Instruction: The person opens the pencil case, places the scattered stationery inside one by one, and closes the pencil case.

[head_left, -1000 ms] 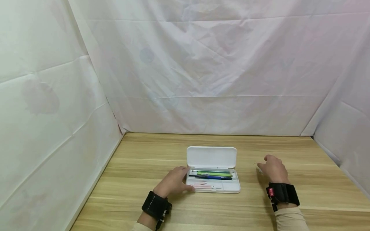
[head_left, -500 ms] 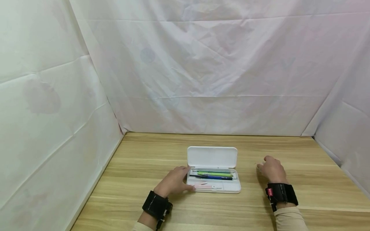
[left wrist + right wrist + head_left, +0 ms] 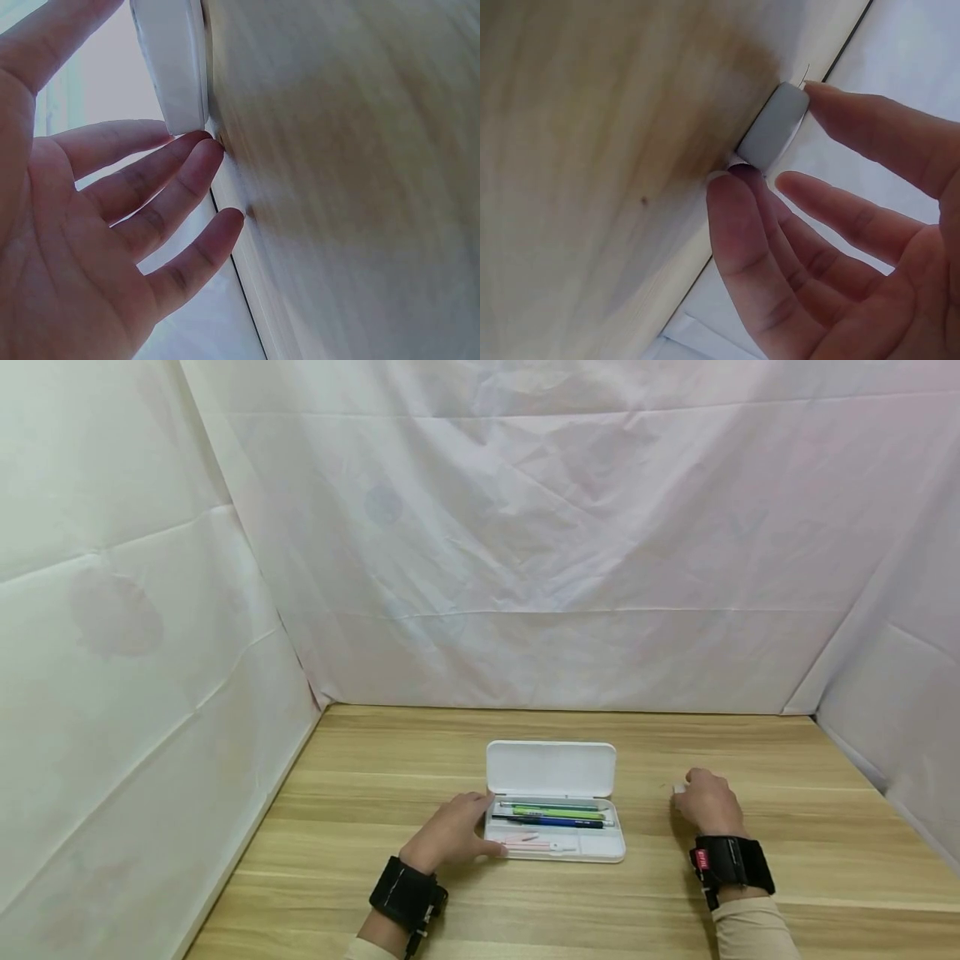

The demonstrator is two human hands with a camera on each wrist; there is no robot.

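Observation:
A white pencil case [image 3: 550,768] lies with its lid up, in the middle of the table in the head view. In it are a green pencil [image 3: 558,813], a dark blue pen [image 3: 558,821], and a pink and white compass [image 3: 543,846]. At the case's left end, my left hand [image 3: 450,832] holds it, thumb at the near corner and index finger at the far corner. To the right of the case, my right hand [image 3: 712,802] pinches a small whitish block like an eraser [image 3: 774,126] between thumb and fingertips, at the table surface. In the head view this hand mostly hides the eraser.
The wooden table [image 3: 390,752] ends at a white cloth wall [image 3: 555,652] behind. More cloth hangs at the left and right sides. Each wrist wears a black strap [image 3: 408,893] with a camera.
My right hand's fingers have drawn in on the eraser, and the hand has shifted slightly toward me. My left hand and the pencil case look still.

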